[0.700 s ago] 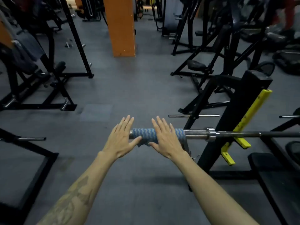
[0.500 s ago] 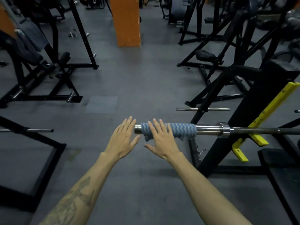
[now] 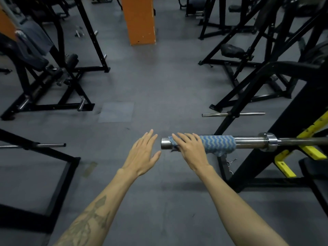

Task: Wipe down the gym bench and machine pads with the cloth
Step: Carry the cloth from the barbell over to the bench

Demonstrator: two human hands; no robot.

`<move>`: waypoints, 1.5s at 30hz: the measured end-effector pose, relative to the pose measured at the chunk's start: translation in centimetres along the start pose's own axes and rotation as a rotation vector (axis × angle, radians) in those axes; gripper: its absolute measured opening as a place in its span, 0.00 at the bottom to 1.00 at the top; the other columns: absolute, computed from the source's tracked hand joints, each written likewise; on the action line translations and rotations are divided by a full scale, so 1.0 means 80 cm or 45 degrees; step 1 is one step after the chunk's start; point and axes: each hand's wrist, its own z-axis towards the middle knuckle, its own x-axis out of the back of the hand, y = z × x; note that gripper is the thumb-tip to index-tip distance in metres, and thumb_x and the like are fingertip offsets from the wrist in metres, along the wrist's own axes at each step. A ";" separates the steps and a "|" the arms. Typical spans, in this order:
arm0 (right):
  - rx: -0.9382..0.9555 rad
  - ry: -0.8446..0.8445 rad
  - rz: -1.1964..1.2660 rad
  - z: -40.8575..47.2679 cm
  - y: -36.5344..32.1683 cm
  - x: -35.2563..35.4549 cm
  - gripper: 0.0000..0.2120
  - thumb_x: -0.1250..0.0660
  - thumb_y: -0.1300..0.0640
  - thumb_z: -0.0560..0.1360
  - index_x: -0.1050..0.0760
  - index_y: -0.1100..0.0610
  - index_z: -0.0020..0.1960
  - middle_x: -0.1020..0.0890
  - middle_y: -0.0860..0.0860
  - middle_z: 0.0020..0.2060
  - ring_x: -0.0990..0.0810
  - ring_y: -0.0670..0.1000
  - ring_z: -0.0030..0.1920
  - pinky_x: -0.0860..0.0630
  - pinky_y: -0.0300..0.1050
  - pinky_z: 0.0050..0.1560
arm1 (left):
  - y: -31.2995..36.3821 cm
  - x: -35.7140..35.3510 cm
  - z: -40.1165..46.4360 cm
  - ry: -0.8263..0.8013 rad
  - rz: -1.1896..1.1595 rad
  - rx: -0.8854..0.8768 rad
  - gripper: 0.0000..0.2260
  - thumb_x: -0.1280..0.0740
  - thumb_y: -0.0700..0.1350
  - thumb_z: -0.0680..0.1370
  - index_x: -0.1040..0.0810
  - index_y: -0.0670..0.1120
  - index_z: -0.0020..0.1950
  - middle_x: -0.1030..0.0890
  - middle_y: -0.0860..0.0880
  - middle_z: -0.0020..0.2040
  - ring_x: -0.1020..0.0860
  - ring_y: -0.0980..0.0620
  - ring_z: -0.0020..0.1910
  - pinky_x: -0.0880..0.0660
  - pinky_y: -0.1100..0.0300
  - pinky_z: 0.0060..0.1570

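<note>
A blue-and-white zigzag cloth lies draped over the chrome sleeve of a barbell that rests on a black rack with yellow hooks. My right hand lies flat, fingers spread, on the cloth's left end near the sleeve tip. My left hand hovers flat and open just left of the bar's end, touching nothing. A black bench pad shows at the right edge, below the bar.
Grey rubber floor stretches ahead. Black machine frames stand at left and right, with chrome pegs sticking out. An orange pillar rises at the top centre. A black floor frame lies at lower left.
Both hands have slid left along the bar. The left hand is now off the cloth, past the sleeve's end; the right hand has reached the cloth's left end. The view tilted down and left.
</note>
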 end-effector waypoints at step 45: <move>-1.690 0.899 0.053 -0.709 0.383 0.430 0.10 0.44 0.49 0.84 0.26 0.51 0.53 0.22 0.41 0.47 0.22 0.46 0.44 0.25 0.49 0.46 | 0.904 -0.299 -0.043 -0.605 -0.249 -1.580 0.32 0.48 0.62 0.81 0.32 0.43 0.78 0.30 0.44 0.76 0.31 0.47 0.75 0.32 0.50 0.72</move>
